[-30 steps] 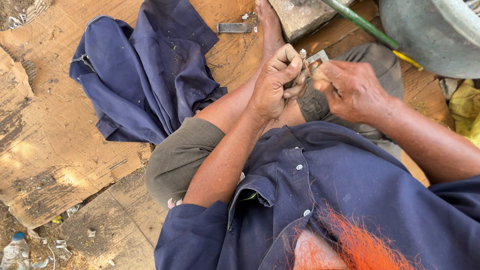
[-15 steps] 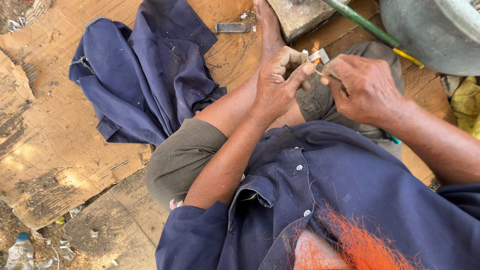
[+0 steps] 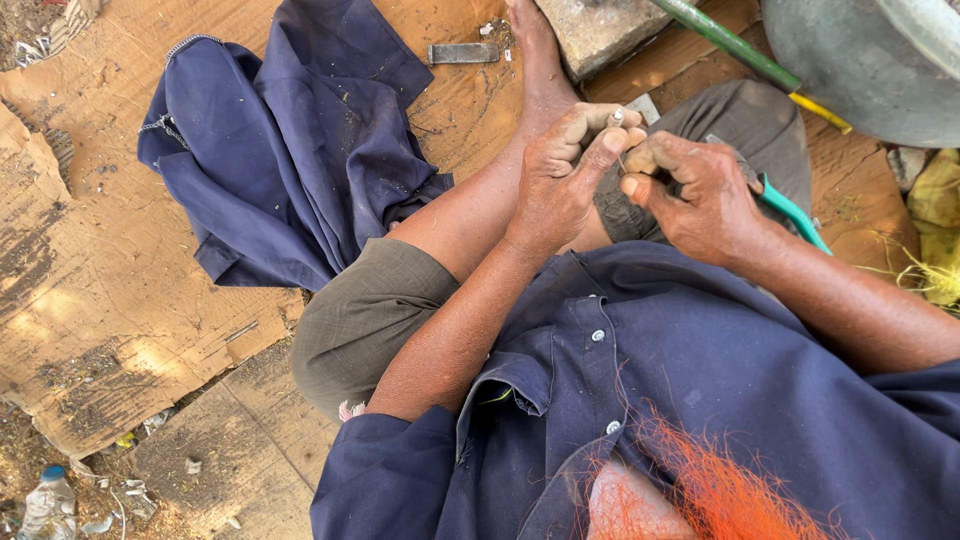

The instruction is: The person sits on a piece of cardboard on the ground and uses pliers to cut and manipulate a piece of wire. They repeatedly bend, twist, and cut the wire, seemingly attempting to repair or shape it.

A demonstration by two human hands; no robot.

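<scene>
Left hand's grip (image 3: 560, 180) is pinched shut on a small metal piece (image 3: 618, 117) above the knee. Right hand (image 3: 700, 190) is clamped on teal-handled pliers (image 3: 790, 210), touching the left fingertips. A blue cloth (image 3: 290, 150) lies on the cardboard (image 3: 90, 260).

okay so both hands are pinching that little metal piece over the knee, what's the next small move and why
Probably close the green-handled pliers in the right hand onto the small metal piece, while the left hand steadies it. The piece sits at the left fingertips, the hands meet over the knee, and the pliers' tip is hidden, so this is a guess.
</scene>
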